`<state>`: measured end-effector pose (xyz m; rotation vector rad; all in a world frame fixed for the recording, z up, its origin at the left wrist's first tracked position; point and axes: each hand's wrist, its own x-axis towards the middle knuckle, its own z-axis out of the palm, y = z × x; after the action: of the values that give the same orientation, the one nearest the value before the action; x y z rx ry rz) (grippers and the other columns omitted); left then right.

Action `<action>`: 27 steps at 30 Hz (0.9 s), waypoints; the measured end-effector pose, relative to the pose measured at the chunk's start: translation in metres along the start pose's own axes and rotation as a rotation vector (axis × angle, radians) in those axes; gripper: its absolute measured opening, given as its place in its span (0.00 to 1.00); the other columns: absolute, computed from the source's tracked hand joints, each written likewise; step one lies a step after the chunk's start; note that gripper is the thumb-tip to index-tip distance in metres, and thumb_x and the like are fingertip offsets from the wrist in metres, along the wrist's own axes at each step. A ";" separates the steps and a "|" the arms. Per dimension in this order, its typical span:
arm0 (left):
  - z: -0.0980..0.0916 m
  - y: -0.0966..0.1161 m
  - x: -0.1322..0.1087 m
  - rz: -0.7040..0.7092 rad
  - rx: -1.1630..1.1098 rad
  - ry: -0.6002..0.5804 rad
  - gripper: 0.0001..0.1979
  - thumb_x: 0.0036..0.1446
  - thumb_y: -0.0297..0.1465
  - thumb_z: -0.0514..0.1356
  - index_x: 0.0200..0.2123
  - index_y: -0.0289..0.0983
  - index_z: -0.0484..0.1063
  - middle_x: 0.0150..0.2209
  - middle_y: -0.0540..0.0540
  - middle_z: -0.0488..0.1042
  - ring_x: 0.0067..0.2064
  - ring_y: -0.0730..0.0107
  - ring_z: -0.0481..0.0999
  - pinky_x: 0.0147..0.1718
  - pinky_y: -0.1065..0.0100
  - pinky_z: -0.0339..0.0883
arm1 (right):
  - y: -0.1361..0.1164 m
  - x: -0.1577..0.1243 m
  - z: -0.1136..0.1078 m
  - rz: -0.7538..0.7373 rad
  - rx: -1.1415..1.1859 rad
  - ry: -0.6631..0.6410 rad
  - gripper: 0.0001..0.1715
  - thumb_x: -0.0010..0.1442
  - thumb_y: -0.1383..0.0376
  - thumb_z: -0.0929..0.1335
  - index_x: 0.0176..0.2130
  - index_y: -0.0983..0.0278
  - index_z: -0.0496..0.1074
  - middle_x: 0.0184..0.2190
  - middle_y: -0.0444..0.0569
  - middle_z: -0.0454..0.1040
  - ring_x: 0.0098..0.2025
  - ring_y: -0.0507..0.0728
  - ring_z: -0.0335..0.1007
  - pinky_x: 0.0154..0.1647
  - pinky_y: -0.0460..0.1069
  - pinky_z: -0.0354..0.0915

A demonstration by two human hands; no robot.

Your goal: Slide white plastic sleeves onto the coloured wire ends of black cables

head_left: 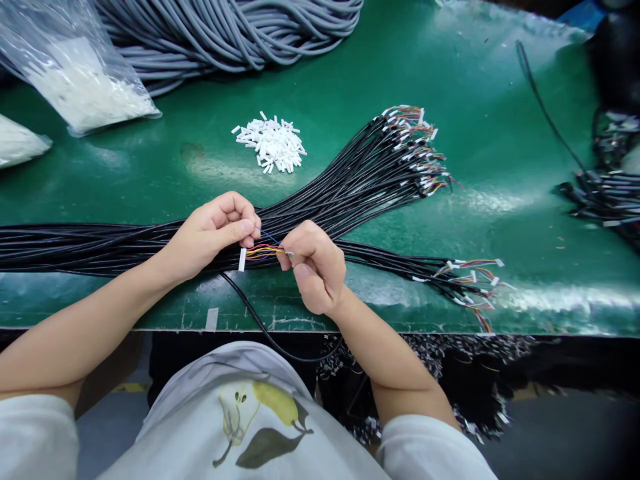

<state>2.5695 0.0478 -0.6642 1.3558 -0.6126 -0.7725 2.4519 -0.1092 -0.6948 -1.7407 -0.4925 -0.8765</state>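
Between my hands stretch the thin coloured wires of a black cable, which loops below the table edge. My left hand pinches the tip of a thin blue wire. A white connector sits on the other wires, just under my left fingers. My right hand is closed around the cable end where the coloured wires come out; its fingers hide part of it. Beneath both hands runs a thick bundle of black cables, with white pieces on their coloured wire ends.
A pile of small white tubes lies beyond my hands on the green table. At the back are coiled grey cable and a clear bag of white pieces. More black cables lie at the right.
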 end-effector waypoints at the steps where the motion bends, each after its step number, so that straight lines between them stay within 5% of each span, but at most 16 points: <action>1: 0.000 0.000 0.000 -0.003 0.009 0.002 0.15 0.55 0.37 0.70 0.31 0.37 0.68 0.31 0.48 0.75 0.29 0.75 0.71 0.30 0.72 0.69 | 0.000 -0.001 0.000 0.011 -0.003 0.003 0.07 0.67 0.67 0.59 0.34 0.59 0.60 0.28 0.44 0.62 0.26 0.53 0.60 0.28 0.51 0.62; 10: 0.003 0.008 -0.004 -0.036 0.204 -0.001 0.10 0.56 0.35 0.68 0.31 0.37 0.71 0.28 0.49 0.74 0.29 0.73 0.73 0.30 0.72 0.70 | 0.001 0.003 -0.003 0.042 -0.132 0.118 0.05 0.67 0.66 0.62 0.36 0.59 0.66 0.30 0.45 0.66 0.32 0.55 0.64 0.34 0.53 0.64; 17: 0.007 0.004 -0.014 0.081 0.387 0.087 0.11 0.55 0.36 0.69 0.31 0.37 0.72 0.28 0.49 0.76 0.28 0.73 0.73 0.29 0.71 0.69 | 0.000 0.007 -0.007 0.263 -0.273 0.075 0.07 0.65 0.65 0.67 0.41 0.57 0.76 0.32 0.47 0.61 0.39 0.57 0.62 0.39 0.55 0.68; 23: 0.010 0.005 -0.012 0.047 0.383 0.112 0.12 0.52 0.37 0.70 0.30 0.37 0.73 0.26 0.49 0.76 0.26 0.73 0.72 0.27 0.71 0.67 | -0.001 0.006 -0.005 0.052 -0.296 0.054 0.10 0.62 0.71 0.67 0.35 0.57 0.75 0.34 0.46 0.58 0.37 0.54 0.61 0.33 0.50 0.66; 27: 0.009 0.004 -0.012 0.055 0.398 0.101 0.10 0.55 0.36 0.68 0.30 0.37 0.73 0.26 0.50 0.75 0.26 0.73 0.72 0.28 0.71 0.67 | 0.001 0.008 -0.003 0.056 -0.412 0.036 0.14 0.64 0.73 0.65 0.39 0.57 0.78 0.36 0.47 0.58 0.39 0.54 0.62 0.35 0.50 0.66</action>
<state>2.5557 0.0515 -0.6588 1.7225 -0.7465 -0.5505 2.4566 -0.1134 -0.6887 -2.0953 -0.2466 -1.0186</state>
